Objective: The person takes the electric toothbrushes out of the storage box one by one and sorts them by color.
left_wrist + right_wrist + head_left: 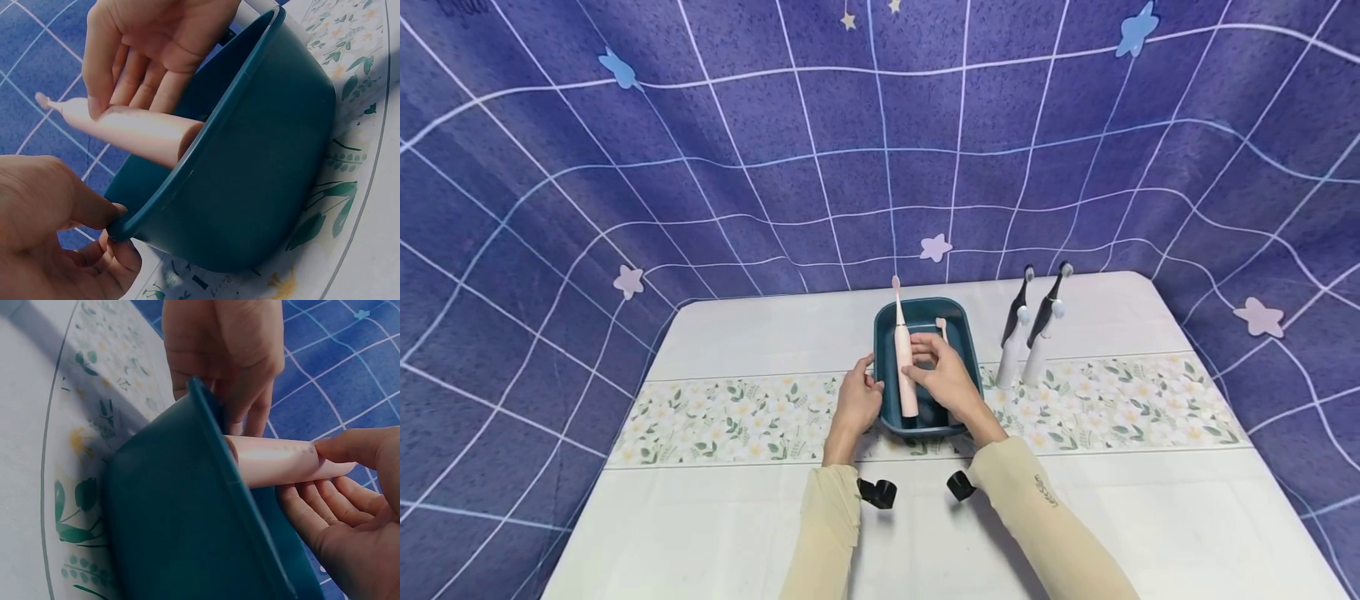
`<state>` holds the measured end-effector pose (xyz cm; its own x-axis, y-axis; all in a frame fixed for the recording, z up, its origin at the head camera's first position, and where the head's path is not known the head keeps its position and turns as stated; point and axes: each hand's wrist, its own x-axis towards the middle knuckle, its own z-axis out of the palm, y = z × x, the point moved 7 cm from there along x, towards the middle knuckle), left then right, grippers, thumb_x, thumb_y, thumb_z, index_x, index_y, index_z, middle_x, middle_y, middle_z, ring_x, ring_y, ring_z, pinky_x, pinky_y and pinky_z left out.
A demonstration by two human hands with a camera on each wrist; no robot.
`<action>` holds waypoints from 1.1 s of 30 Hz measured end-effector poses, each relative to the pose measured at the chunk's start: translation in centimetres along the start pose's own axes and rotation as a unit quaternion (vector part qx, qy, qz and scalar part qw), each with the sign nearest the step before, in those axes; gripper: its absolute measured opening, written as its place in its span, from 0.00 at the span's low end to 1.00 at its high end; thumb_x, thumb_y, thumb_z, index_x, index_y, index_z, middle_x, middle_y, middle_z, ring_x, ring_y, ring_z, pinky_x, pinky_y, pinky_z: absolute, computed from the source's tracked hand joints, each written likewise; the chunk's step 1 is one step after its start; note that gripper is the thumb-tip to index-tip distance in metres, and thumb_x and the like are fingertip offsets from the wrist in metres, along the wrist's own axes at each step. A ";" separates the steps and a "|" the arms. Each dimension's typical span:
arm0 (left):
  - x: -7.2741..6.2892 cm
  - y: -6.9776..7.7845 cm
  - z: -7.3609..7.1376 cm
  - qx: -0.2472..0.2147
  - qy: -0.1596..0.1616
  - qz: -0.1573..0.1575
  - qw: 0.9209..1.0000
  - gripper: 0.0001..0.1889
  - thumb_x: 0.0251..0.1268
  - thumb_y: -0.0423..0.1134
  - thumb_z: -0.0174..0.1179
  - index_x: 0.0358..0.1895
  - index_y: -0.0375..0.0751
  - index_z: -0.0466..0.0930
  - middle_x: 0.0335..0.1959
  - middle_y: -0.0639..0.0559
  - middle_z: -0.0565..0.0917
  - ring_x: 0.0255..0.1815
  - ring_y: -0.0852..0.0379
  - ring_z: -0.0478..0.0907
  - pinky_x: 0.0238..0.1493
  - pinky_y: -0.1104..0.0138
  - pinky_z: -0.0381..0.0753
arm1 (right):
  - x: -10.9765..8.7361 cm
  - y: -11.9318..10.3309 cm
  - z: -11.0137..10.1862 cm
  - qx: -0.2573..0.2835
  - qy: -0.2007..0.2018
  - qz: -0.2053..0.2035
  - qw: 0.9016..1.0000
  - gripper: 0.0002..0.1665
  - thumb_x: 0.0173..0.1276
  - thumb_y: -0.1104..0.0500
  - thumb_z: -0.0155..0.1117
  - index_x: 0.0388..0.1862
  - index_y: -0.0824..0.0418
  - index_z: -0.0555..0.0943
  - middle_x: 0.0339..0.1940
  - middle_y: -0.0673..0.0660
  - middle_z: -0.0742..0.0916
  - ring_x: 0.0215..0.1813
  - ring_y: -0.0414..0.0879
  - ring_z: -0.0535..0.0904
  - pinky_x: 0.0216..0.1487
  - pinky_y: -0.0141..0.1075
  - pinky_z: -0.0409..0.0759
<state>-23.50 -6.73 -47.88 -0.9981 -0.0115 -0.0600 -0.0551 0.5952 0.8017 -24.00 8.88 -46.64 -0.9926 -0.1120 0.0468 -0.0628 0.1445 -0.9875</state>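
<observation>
A pink electric toothbrush is held in my right hand, thumb on one side and fingers on the other, over a dark teal basin. Its brush head points toward the back curtain. In the left wrist view the handle's lower end overlaps the basin's rim. My left hand pinches the basin's left rim between thumb and fingers, as the left wrist view shows. Inside the basin, partly hidden by my right hand, lies a second pink toothbrush.
Right of the basin stand two white electric toothbrushes and two black ones behind them, upright. The white table has a floral strip across it. A blue curtain with white grid lines and stars surrounds the back and sides.
</observation>
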 end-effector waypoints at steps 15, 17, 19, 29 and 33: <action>0.0 -0.2 0.2 0.013 -0.001 -0.012 1.000 0.26 0.66 0.30 0.54 0.69 0.39 0.66 0.30 0.50 0.70 0.29 0.55 0.68 0.34 0.65 0.67 | -1.5 -1.8 -1.4 0.007 0.003 -0.022 1.000 0.31 0.62 0.65 0.66 0.64 0.61 0.69 0.57 0.62 0.79 0.58 0.55 0.77 0.61 0.51 0.71; 0.0 -0.2 0.2 0.014 0.000 -0.012 1.000 0.26 0.66 0.30 0.54 0.69 0.40 0.66 0.30 0.50 0.70 0.29 0.55 0.68 0.34 0.65 0.67 | -1.7 -2.1 -1.6 0.004 0.003 -0.025 1.000 0.31 0.62 0.67 0.66 0.64 0.64 0.68 0.57 0.65 0.79 0.59 0.58 0.76 0.63 0.54 0.68; 0.0 -0.2 0.2 0.013 0.000 -0.013 1.000 0.26 0.66 0.30 0.53 0.69 0.40 0.66 0.30 0.50 0.70 0.28 0.54 0.68 0.34 0.65 0.67 | -2.0 -2.5 -1.8 0.000 0.002 -0.032 0.999 0.31 0.62 0.68 0.64 0.65 0.67 0.67 0.58 0.67 0.78 0.59 0.60 0.75 0.64 0.56 0.66; 0.0 -0.1 0.3 0.016 -0.008 -0.008 1.000 0.27 0.67 0.30 0.53 0.70 0.41 0.64 0.30 0.50 0.70 0.28 0.54 0.67 0.35 0.64 0.66 | -4.1 -3.9 -3.6 0.007 0.002 -0.062 0.998 0.31 0.62 0.69 0.64 0.63 0.64 0.66 0.60 0.62 0.75 0.60 0.55 0.74 0.57 0.43 0.76; 0.0 -0.1 0.2 0.017 -0.010 -0.006 1.000 0.27 0.68 0.30 0.52 0.70 0.40 0.64 0.30 0.50 0.70 0.28 0.54 0.66 0.35 0.64 0.66 | -4.8 -3.8 -4.4 0.034 0.002 -0.070 0.997 0.31 0.61 0.72 0.63 0.63 0.67 0.65 0.61 0.64 0.73 0.59 0.55 0.72 0.55 0.36 0.78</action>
<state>-23.47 -6.66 -48.10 -0.9966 -0.0026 -0.0825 -0.0662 0.6223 0.7800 -19.49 13.18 -42.41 -0.9749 -0.1230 0.1854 -0.1938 0.0607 -0.9792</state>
